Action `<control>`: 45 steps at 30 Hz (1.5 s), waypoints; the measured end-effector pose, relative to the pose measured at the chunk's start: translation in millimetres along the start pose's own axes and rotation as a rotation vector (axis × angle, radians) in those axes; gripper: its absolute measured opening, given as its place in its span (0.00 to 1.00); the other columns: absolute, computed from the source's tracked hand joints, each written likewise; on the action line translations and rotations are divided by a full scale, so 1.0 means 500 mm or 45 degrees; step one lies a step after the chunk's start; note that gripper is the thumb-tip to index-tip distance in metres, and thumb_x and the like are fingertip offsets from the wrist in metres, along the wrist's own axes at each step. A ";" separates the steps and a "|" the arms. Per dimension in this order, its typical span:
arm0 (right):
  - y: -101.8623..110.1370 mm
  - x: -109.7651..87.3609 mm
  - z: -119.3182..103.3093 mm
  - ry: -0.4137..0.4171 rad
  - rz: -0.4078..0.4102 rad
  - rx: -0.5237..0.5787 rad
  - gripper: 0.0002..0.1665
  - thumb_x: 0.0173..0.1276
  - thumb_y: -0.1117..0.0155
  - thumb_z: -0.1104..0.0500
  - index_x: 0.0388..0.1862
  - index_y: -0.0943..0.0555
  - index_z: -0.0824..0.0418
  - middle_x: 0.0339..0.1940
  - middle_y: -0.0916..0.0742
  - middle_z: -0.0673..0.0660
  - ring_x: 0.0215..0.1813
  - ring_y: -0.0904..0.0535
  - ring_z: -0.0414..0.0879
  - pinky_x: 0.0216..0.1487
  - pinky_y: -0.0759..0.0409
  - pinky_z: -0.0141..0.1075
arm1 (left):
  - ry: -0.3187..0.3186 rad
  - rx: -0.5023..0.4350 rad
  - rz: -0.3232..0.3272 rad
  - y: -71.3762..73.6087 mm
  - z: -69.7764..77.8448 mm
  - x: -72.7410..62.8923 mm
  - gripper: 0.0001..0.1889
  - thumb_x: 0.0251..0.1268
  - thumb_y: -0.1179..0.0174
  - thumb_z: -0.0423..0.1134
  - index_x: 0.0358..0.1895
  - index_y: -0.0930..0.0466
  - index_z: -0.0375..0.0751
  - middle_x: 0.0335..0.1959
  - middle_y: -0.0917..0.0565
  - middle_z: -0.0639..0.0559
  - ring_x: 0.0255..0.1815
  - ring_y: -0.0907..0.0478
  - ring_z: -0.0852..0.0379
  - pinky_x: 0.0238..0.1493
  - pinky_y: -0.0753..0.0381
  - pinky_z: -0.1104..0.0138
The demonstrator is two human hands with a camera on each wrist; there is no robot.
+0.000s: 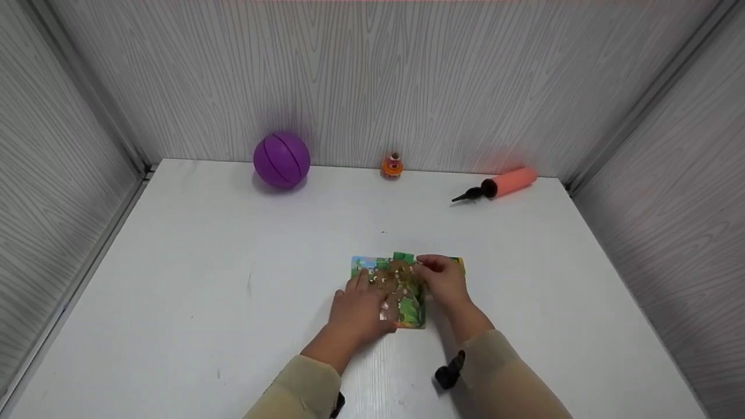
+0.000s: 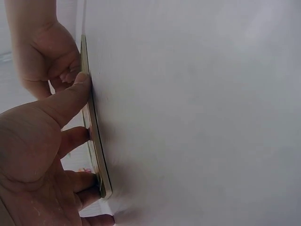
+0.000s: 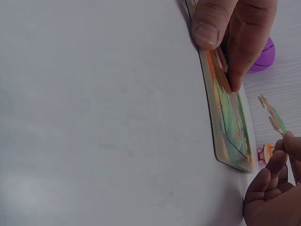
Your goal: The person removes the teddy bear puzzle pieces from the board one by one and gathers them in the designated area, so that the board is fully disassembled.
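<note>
A flat picture puzzle board (image 1: 412, 317) with brown bears and greenery lies on the white table. My left hand (image 1: 358, 311) rests across its left part, fingers on the picture and thumb at the near edge. In the left wrist view the little fingertip reaches past the board's end. With thumb and index finger, my right hand (image 1: 447, 284) pinches a thin puzzle piece (image 3: 273, 115) with brown and green on it. That piece is raised clear of the board in the right wrist view. Fingers of both hands cover parts of the picture.
A purple ball (image 1: 282, 160) sits at the back left of the table. At the back middle stands a small orange toy figure (image 1: 392, 166). A coral hand pump (image 1: 512, 182) with a black nozzle lies at the back right. Pale wood-grain walls (image 1: 343, 81) enclose three sides.
</note>
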State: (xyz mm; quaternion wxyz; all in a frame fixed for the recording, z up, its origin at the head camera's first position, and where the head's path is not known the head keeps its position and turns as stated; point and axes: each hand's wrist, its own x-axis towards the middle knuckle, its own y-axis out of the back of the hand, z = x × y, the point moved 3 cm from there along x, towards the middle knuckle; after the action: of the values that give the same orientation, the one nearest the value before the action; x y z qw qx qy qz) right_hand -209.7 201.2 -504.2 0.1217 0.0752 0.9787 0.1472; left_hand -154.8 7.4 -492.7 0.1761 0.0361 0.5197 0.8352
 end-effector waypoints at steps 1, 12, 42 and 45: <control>0.003 0.000 0.000 0.004 0.004 -0.003 0.13 0.75 0.29 0.61 0.56 0.12 0.61 0.51 0.14 0.59 0.50 0.20 0.49 0.48 0.19 0.38 | -0.003 -0.001 0.003 0.001 0.000 -0.001 0.41 0.60 0.24 0.60 0.76 0.24 0.52 0.82 0.39 0.34 0.84 0.46 0.36 0.71 0.34 0.36; 0.070 0.007 -0.001 0.030 0.034 0.054 0.14 0.75 0.31 0.63 0.57 0.12 0.65 0.43 0.13 0.57 0.38 0.21 0.45 0.40 0.20 0.36 | -0.003 -0.003 0.022 0.003 -0.002 -0.004 0.44 0.59 0.23 0.59 0.78 0.27 0.49 0.82 0.39 0.32 0.83 0.44 0.35 0.69 0.32 0.36; 0.285 0.043 0.015 -0.131 0.112 -0.026 0.22 0.80 0.35 0.58 0.68 0.19 0.65 0.47 0.16 0.49 0.45 0.22 0.43 0.50 0.18 0.38 | -0.012 -0.023 0.003 -0.006 -0.004 -0.005 0.48 0.61 0.24 0.59 0.83 0.35 0.56 0.84 0.42 0.35 0.85 0.50 0.37 0.73 0.36 0.36; 0.301 0.048 0.025 -0.138 0.123 -0.043 0.22 0.80 0.35 0.58 0.68 0.19 0.65 0.47 0.16 0.50 0.44 0.22 0.43 0.49 0.18 0.37 | -0.013 -0.019 0.005 -0.005 -0.006 -0.006 0.47 0.61 0.25 0.60 0.83 0.35 0.56 0.84 0.42 0.34 0.85 0.50 0.37 0.72 0.36 0.36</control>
State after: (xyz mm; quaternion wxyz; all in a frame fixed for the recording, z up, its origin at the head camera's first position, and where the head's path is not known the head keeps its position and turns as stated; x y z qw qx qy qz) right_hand -212.6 351.4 -475.1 0.1684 0.1280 0.9633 0.1650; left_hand -152.0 4.9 -495.9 0.1774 0.0403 0.5123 0.8393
